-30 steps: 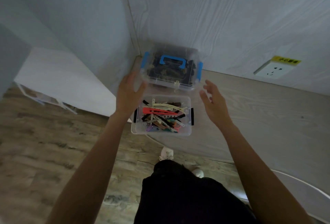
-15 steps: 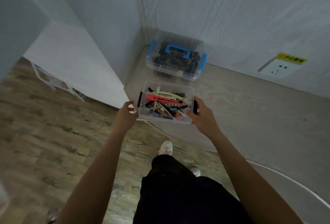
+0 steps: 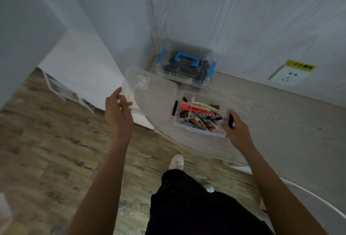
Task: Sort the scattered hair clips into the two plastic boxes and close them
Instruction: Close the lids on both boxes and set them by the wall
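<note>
Left hand (image 3: 118, 111) is holding the clear lid (image 3: 149, 100) by its left edge, thumb on top and fingers curled round the rim, lid tilted and hanging off the table's (image 3: 271, 122) left edge, partly over the floor (image 3: 46, 150). It is sitting just left of the open box (image 3: 201, 114), likely held there to be swung over and dropped on. A pale sticker shows through the lid near its far corner.

Right hand (image 3: 236, 130) is gripping the open box at its near right corner, fingers wrapped by the black latch (image 3: 231, 119), probably steadying it so it does not slide while the lid goes on. The matching black latch on the left side is flipped out, clear of the rim.

Hair clips (image 3: 198, 115) are lying piled inside the open box, a red one on top, cream and dark ones under it. None showing loose on the table, so sorting looks done.

Closed box (image 3: 185, 64) with blue handle and blue side latches is sitting in the far left corner of the table, against both walls, lid on, dark clips inside. It is touching or nearly touching the open box; cannot tell which.

Wall socket (image 3: 289, 74) with yellow label is on the right wall, well apart. Judging remaining work: lid on, two latches snapped.
</note>
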`<state>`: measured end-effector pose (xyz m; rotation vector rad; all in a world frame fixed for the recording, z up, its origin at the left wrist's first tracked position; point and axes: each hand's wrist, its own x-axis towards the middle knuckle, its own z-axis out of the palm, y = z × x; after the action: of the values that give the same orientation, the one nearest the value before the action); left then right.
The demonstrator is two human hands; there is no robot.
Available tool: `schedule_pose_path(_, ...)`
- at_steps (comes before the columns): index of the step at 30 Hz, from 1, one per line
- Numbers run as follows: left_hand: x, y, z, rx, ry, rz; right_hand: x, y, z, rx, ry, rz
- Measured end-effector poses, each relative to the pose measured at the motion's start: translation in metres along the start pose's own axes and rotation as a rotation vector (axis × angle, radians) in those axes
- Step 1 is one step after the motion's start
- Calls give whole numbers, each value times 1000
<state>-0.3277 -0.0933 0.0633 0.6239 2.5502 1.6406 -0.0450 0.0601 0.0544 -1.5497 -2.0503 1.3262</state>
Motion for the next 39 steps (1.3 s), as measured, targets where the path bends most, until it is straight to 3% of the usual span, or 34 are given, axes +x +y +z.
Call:
schedule_pose_path(2, 1, 7, -1, -116, -1, -102, -2, 1, 1, 35, -14, 19)
schedule_pose_path(5, -11, 18, 9, -223, -134, -271, -2, -3, 5, 143, -54, 111)
schedule_pose_path(11, -55, 31, 46, -142, -433, -333, -5, -7, 6, 184, 3, 133)
schedule_pose_path(13, -61, 33, 55, -32, -520, -288, -5, -5, 7, 126, 44, 97)
schedule_pose_path(17, -64, 31, 63, 320, -550, -9, -5, 2, 7, 46, 64, 79)
schedule_pose_path(26, -54, 25, 67, 361, -597, 24, 0, 3, 7, -39, 178, 42)
schedule_pose_path(32, -41, 24, 72, 230, -623, -223, 7, 7, 10, 276, 120, 318)
schedule_pose_path(36, -37, 22, 76, 69, -636, -515, 10, 9, 11, 353, 149, 364)
schedule_pose_path(39, -41, 25, 79, 45, -693, -489, 5, 5, 16, 442, 198, 339)
